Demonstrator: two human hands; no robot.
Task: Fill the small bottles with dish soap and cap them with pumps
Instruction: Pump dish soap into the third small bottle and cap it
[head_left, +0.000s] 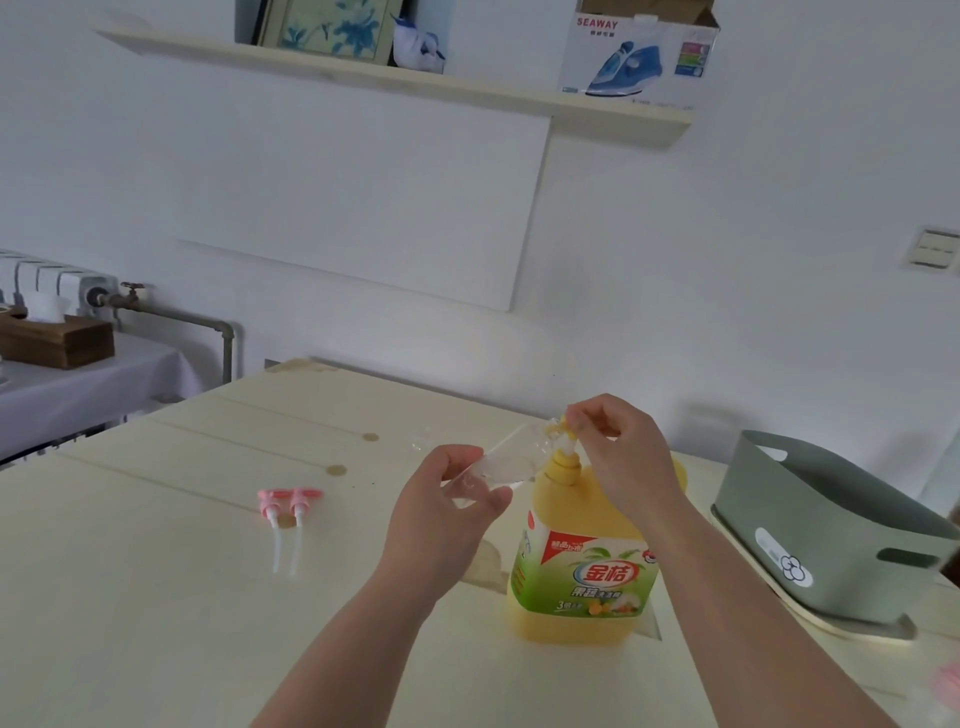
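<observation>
A large yellow dish soap jug (584, 566) with a green label stands on the pale wooden table (182, 597). My left hand (441, 514) grips a small clear bottle (511, 460), tilted with its mouth up at the jug's yellow pump head (563, 431). My right hand (613, 447) pinches that pump head from the right. Two pink pumps (290, 506) with white tubes lie side by side on the table to the left. Whether soap is flowing is too blurred to tell.
A grey-green plastic basket (831, 530) sits on a tray at the right table edge. A wooden tissue box (54, 338) rests on a side table at the far left. A wall shelf (395, 78) carries an iron box overhead.
</observation>
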